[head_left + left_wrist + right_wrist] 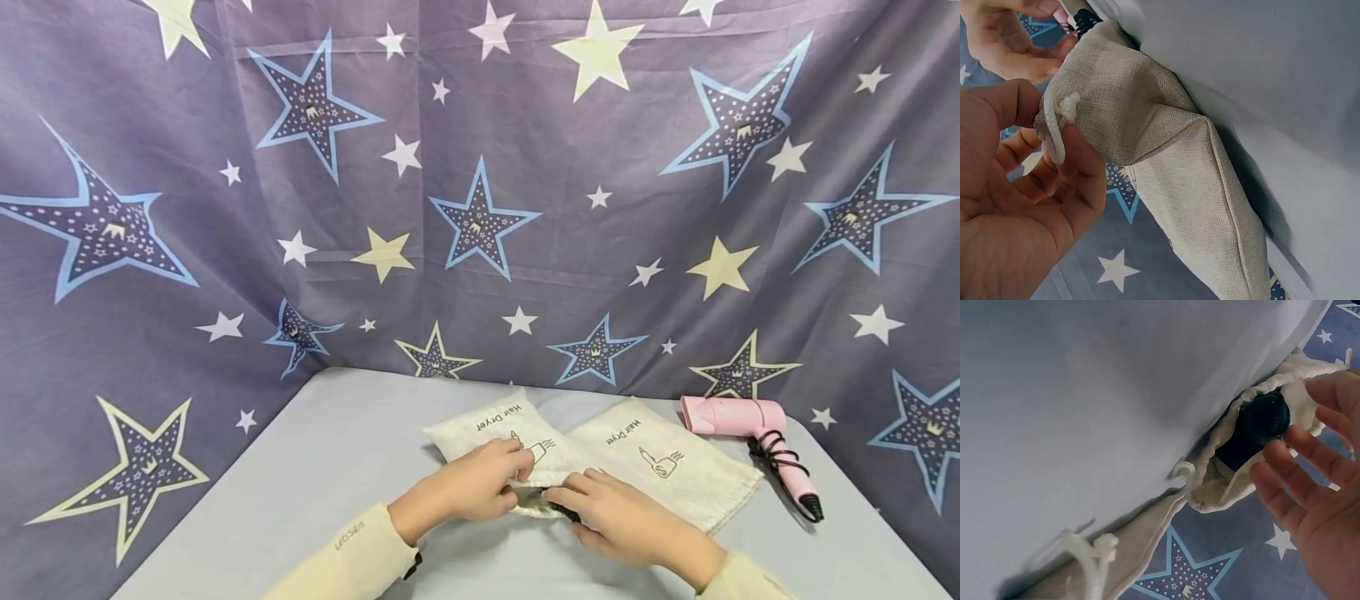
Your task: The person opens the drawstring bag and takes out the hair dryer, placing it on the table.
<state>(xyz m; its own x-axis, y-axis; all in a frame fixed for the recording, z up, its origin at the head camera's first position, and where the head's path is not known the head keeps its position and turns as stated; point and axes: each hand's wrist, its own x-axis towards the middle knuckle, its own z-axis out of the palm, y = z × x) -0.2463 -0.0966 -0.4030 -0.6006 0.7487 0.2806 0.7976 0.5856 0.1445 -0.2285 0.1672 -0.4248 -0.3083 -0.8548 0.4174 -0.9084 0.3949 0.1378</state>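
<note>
A beige drawstring bag [495, 417] printed "Hair Dryer" lies on the table with its mouth toward me. My left hand [480, 479] pinches the rim of that mouth; in the left wrist view, the white cord [1054, 119] shows between thumb and fingers. Inside the gaping mouth sits a round-ended black object [1263, 419], mostly hidden by the cloth, its kind unclear. My right hand [1329, 469] is at the opening with fingers loosely extended, close to the black object; whether they touch it I cannot tell.
A second beige "Hair Dryer" bag [690, 458] lies to the right, partly under my right hand. Beyond it, at the table's right edge, rests a pink hair dryer [731, 417] with its black cord [780, 458] wound round the handle. Star-patterned cloth [480, 317] hangs behind the table.
</note>
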